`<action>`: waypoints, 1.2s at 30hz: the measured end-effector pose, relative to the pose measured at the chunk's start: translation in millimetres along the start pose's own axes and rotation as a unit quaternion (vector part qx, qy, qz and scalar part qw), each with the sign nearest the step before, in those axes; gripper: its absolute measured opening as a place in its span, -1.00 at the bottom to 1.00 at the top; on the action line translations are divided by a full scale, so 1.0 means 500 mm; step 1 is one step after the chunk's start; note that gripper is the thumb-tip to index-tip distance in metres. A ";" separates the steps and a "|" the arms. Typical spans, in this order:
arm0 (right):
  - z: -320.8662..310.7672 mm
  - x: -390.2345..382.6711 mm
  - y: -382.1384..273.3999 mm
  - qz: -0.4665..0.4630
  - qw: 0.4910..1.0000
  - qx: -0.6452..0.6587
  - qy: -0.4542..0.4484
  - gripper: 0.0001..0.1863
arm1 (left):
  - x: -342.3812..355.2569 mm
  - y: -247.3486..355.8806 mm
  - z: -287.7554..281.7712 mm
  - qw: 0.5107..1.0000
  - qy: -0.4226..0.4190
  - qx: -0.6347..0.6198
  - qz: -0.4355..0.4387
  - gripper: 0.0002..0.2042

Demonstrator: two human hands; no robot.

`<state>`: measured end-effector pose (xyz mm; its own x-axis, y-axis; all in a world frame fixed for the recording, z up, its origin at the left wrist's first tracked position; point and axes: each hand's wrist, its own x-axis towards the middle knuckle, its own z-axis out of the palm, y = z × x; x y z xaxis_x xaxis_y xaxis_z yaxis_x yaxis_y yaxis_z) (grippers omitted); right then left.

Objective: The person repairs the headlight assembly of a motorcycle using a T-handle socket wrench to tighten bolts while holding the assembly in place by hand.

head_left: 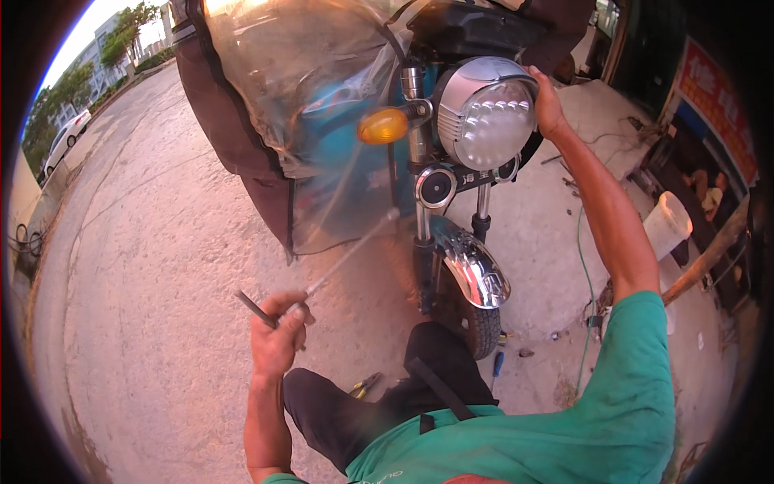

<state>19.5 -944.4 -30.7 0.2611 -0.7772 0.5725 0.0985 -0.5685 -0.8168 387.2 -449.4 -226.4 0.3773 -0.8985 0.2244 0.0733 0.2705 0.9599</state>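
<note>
Our left hand [278, 335] grips a T-handle wrench [339, 262], tip aimed below the headlight [486, 113]. Right hand [548, 105] cups the headlight's rim, nothing else held. Risk, imo: the long shaft wobbles & scratches the chrome fender [476, 266].

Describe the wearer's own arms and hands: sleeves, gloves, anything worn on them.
Both hands are bare, with no gloves. The left hand and its forearm are uncovered up to a sliver of green sleeve at the bottom edge. The right hand tops a long bare forearm; a short green sleeve of a T-shirt starts near the elbow. No watch, ring or bracelet shows on either wrist.
</note>
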 end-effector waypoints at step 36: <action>-0.007 -0.004 0.000 0.004 1.000 0.003 0.001 -0.27 | 0.320 0.187 0.026 0.981 -0.051 -0.177 -0.061 -0.73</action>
<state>15.3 -943.7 -31.5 0.2592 -0.7821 0.5667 0.1027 -0.5611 -0.8213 442.3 -572.3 -98.3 0.2525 -0.9567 0.1451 0.4351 0.2462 0.8661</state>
